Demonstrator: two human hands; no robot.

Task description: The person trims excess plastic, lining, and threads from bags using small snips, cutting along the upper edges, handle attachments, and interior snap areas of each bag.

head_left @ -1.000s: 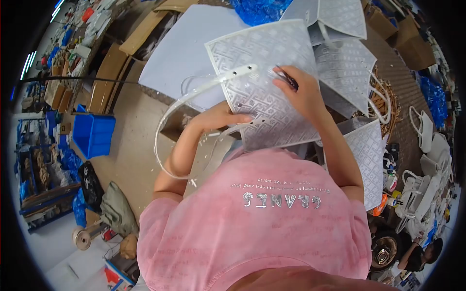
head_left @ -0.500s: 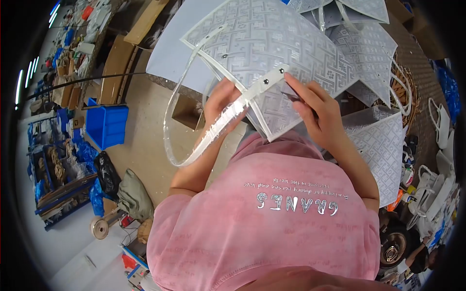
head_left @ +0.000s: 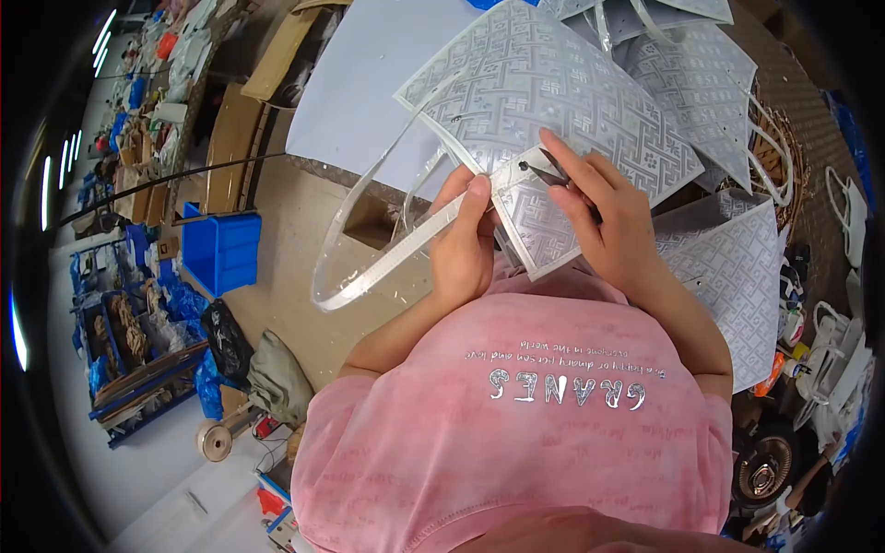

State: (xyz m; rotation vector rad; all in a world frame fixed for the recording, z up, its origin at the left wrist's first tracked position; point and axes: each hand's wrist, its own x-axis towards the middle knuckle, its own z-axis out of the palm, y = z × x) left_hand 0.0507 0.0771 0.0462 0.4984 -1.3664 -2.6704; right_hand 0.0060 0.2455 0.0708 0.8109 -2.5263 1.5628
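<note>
A silver-grey patterned bag [head_left: 553, 78] with white edging lies tilted in front of me, its near corner at my shirt. My left hand [head_left: 466, 240] pinches the bag's white strap handle [head_left: 396, 258] at the edge, thumb on top. The handle's loop hangs out to the left. My right hand [head_left: 613, 212] is closed on a small dark pointed tool [head_left: 550, 175], whose exact kind I cannot make out. The tool's tip is at a dark rivet [head_left: 524, 167] on the handle's end tab. My right index finger reaches out above the tool.
More patterned bags [head_left: 696, 92] lie to the right, one hanging at the table's near side. The white tabletop [head_left: 359, 83] extends at the back left. A blue bin [head_left: 221, 251] stands on the floor at left. White bags with handles [head_left: 830, 359] are piled at far right.
My left hand has shifted right, its thumb now on top of the handle by the tab. The tool's tip has moved onto the rivet. The bag has shifted slightly right.
</note>
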